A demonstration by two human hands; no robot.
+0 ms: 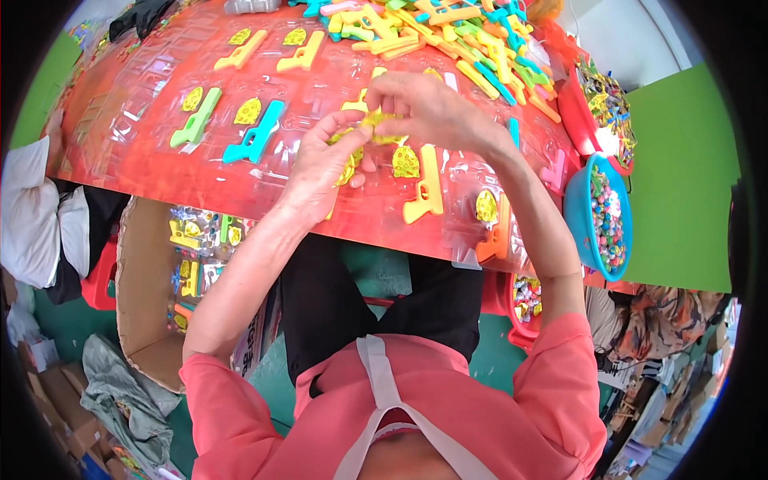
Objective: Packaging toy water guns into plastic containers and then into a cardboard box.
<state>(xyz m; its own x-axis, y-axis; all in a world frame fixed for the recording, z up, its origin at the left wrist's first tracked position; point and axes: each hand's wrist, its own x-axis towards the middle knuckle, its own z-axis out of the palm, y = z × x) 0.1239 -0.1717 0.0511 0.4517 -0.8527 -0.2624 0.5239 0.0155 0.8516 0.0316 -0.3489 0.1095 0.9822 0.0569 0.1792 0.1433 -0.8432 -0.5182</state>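
Observation:
Over the middle of the red table point(200, 180), my two hands meet around small yellow spotted pieces. My left hand point(316, 164) is closed on some of these pieces point(349, 170), part of them hidden by the fingers. At its fingertips, my right hand point(428, 108) pinches another yellow piece point(380, 126). Beneath and around them lie clear plastic blister trays, several holding a toy gun and a yellow piece. Just right of my hands are a yellow piece point(406, 162) and a yellow-orange toy gun point(428, 184). On the left are a blue toy gun point(254, 132) and a green one point(197, 118).
A heap of coloured toy guns point(448, 32) covers the far side. At the right edge stand a blue basin point(580, 220) of small colourful balls and a red basket point(578, 112). Below the table's left edge, a cardboard box point(148, 276) holds filled packs. Another person's arm point(54, 136) is at far left.

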